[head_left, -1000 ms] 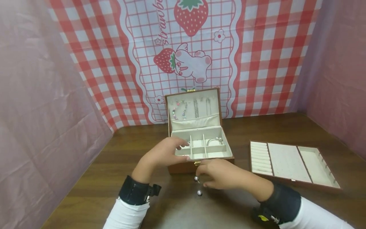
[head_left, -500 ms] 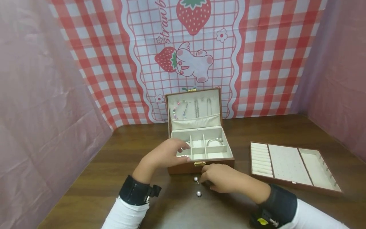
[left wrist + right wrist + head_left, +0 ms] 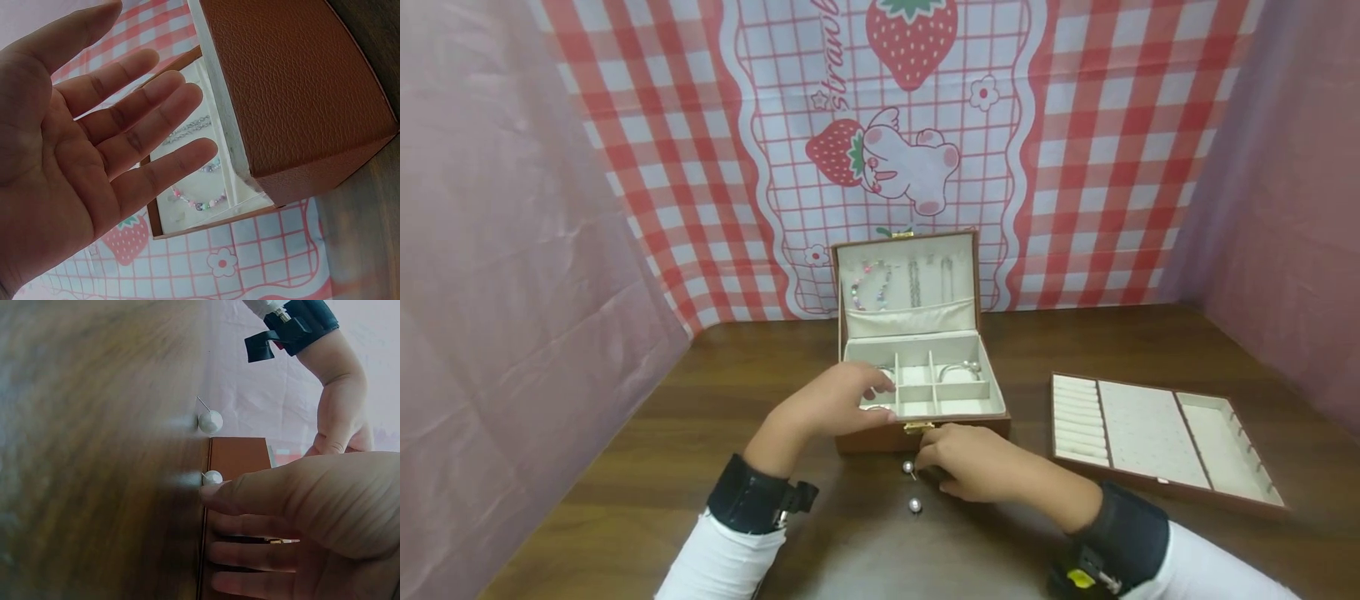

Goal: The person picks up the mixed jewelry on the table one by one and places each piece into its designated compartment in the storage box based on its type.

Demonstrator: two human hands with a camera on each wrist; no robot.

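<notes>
A brown jewelry box [image 3: 850,439] stands with its lid up, its pale inside split into compartments. My left hand [image 3: 820,403] is over its left front part, fingers stretched out and holding nothing; the left wrist view shows the bare palm [image 3: 75,150]. In front of the box two pearl stud earrings lie on the table: one closer to the box [image 3: 907,467], the other nearer me [image 3: 915,505]. My right hand [image 3: 977,462] is low before the box. In the right wrist view its thumb [image 3: 250,490] is at the pearl [image 3: 213,477] of the closer earring, apparently without a grip.
A brown-edged tray [image 3: 1156,433] with ring rolls and a flat pad lies on the table at right. A beaded bracelet [image 3: 856,296] and chains [image 3: 914,283] hang inside the lid. A bangle [image 3: 958,371] sits in a back compartment.
My right hand has drawn down slightly from the box front and closer to the tabletop beside the nearer-to-box earring. The left hand stays over the box.
</notes>
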